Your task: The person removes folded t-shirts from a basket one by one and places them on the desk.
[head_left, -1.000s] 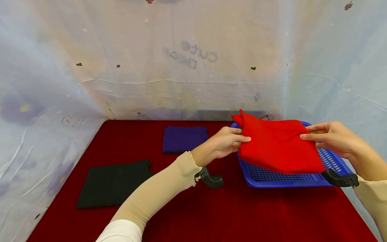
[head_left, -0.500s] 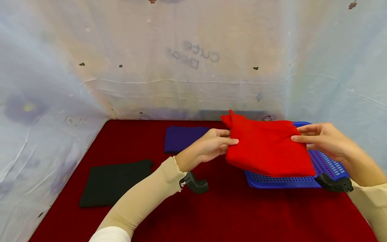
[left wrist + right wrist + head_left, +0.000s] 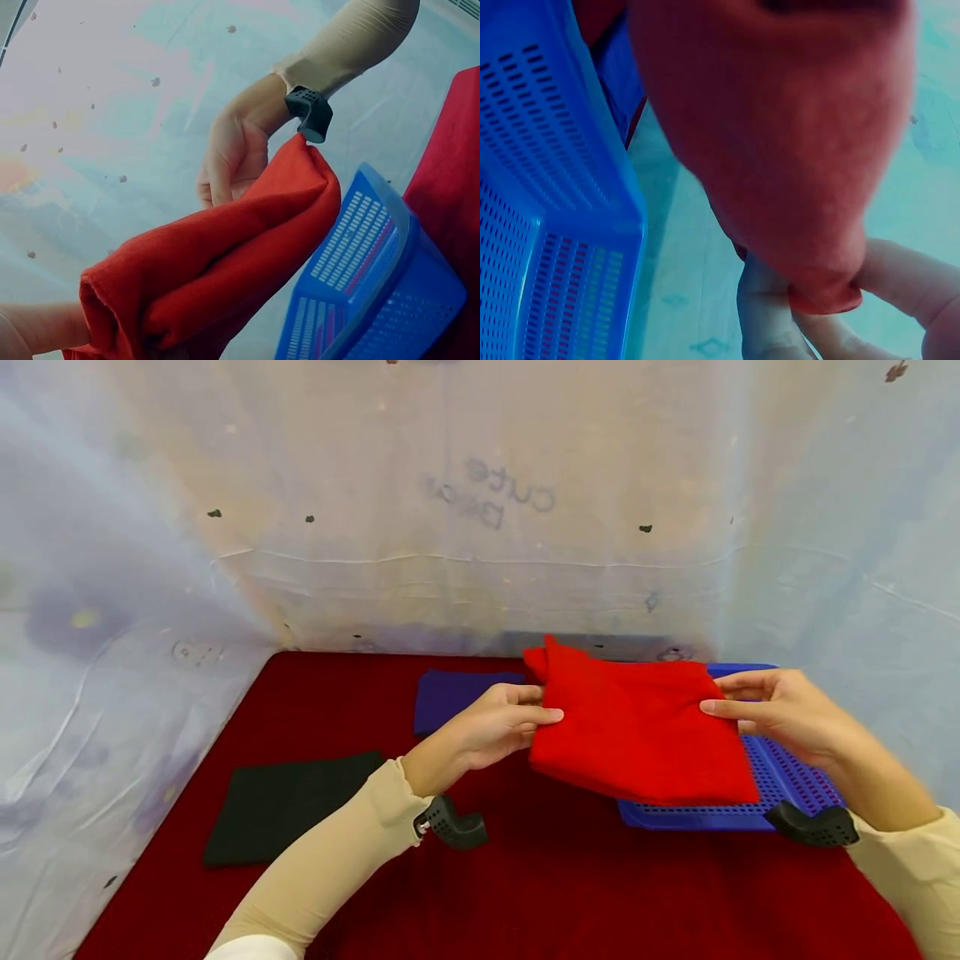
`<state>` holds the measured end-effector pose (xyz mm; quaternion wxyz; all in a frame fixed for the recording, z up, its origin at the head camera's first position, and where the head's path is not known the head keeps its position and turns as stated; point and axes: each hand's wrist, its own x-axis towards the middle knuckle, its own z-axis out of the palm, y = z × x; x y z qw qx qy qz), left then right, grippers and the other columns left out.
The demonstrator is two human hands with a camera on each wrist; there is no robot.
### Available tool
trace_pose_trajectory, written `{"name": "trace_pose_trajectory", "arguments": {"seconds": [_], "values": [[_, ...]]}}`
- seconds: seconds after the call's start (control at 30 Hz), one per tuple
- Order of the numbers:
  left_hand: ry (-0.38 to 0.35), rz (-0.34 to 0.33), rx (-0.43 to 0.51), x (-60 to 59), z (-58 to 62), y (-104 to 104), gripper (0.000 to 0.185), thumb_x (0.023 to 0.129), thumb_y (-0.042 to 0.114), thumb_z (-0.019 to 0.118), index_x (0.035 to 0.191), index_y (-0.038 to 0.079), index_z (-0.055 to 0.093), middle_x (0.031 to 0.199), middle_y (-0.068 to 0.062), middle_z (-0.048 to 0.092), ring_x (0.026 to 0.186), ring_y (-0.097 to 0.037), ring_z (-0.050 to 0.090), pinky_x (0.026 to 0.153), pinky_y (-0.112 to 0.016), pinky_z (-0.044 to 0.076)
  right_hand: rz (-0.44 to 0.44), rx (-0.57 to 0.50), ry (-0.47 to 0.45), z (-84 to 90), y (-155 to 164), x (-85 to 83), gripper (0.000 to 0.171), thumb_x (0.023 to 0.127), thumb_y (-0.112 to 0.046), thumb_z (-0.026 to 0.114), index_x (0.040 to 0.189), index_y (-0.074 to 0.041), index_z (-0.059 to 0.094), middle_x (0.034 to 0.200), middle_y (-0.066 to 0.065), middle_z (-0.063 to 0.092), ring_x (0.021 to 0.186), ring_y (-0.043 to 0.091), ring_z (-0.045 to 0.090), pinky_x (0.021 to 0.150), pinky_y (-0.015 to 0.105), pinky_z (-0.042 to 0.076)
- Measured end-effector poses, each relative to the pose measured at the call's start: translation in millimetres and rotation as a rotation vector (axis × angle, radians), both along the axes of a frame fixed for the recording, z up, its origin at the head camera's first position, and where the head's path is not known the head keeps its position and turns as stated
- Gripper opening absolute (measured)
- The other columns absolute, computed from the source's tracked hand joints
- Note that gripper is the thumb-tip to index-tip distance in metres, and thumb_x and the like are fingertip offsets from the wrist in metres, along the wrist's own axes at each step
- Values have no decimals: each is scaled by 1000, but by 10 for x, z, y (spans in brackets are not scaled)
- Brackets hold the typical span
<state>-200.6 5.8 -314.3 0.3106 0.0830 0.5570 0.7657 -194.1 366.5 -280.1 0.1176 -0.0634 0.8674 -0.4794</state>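
Observation:
Both hands hold a folded red cloth (image 3: 637,731) in the air, one at each side edge. My left hand (image 3: 495,727) pinches its left edge, thumb on top and fingers underneath. On the opposite edge my right hand (image 3: 787,710) pinches it the same way. The left wrist view shows the red cloth (image 3: 225,255) as several folded layers. Below and behind it, partly covered, is a blue plastic basket (image 3: 795,777) with slotted walls. The right wrist view shows the basket's inside wall (image 3: 547,127) beside the cloth.
A folded dark green-black cloth (image 3: 285,806) lies at the left of the red-covered table (image 3: 562,893). Farther back is a folded dark blue cloth (image 3: 450,697), partly behind the left hand. Pale patterned sheeting (image 3: 450,602) hangs round the back and sides.
Both hands have moved left with the red cloth, from over the basket to partly beside it. More of the basket's right part shows. The view has shifted slightly.

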Motion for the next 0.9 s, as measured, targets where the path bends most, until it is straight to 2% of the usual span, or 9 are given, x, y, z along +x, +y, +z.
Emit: {"name": "trace_pose_trajectory", "arguments": {"seconds": [0.17,0.23,0.27,0.33,0.4,0.47,0.53,0.67,0.9], "values": [[16,9,-2,9,-5,-103,74,98,-2,56,157,-4,11,93,4,48,54,-8,29,97,-33,36,9,-23,-9,-9,-78,-1,65,97,-14,67,144,18,34,116,-17,57,98,-5,62,80,22,55],[21,5,2,12,-7,-147,75,98,-2,56,157,-4,9,105,0,53,53,-8,29,96,-33,35,12,-19,-11,-11,-113,-5,65,98,-15,66,145,17,34,122,-9,56,98,-5,61,81,22,55],[27,5,0,17,-8,-172,76,98,-1,55,157,-4,8,123,-3,53,54,-8,29,97,-33,35,13,-14,-11,-10,-132,-6,66,98,-16,66,145,16,35,125,-6,55,98,-5,61,81,22,55],[31,6,-12,22,-15,-216,77,98,0,56,158,-3,8,126,-9,53,56,-5,34,100,-33,36,15,-9,-10,-13,-170,-10,65,98,-17,66,146,16,35,130,1,54,98,-5,61,81,22,54],[39,6,-20,38,-18,-268,77,98,2,56,158,-3,6,151,-14,38,56,-4,35,101,-33,35,21,-6,-6,-19,-210,-15,65,99,-18,65,146,16,35,136,10,52,98,-5,61,81,22,54],[42,7,-23,53,-26,-312,77,99,2,55,158,-3,5,150,-14,36,57,-4,35,101,-33,35,25,-14,-3,-29,-251,-16,64,99,-16,64,145,17,34,137,14,51,98,-5,61,81,22,55],[42,6,-10,63,-35,-349,78,99,1,54,157,-4,4,124,-9,51,53,-7,30,99,-34,34,35,-27,-4,-45,-289,-20,63,100,-15,63,145,18,33,141,21,48,98,-4,61,81,22,55],[43,2,3,88,-56,-418,78,99,1,53,157,-6,2,92,1,50,56,-7,32,100,-34,35,47,-36,-5,-68,-359,-23,62,100,-15,63,145,18,35,141,27,46,98,-2,62,82,22,54],[46,12,-2,126,-100,-539,78,98,0,53,156,-6,1,87,4,46,60,-6,35,104,-35,35,67,-90,-25,-124,-479,-36,63,99,-15,64,144,19,35,141,32,43,97,3,64,83,25,55]]}}
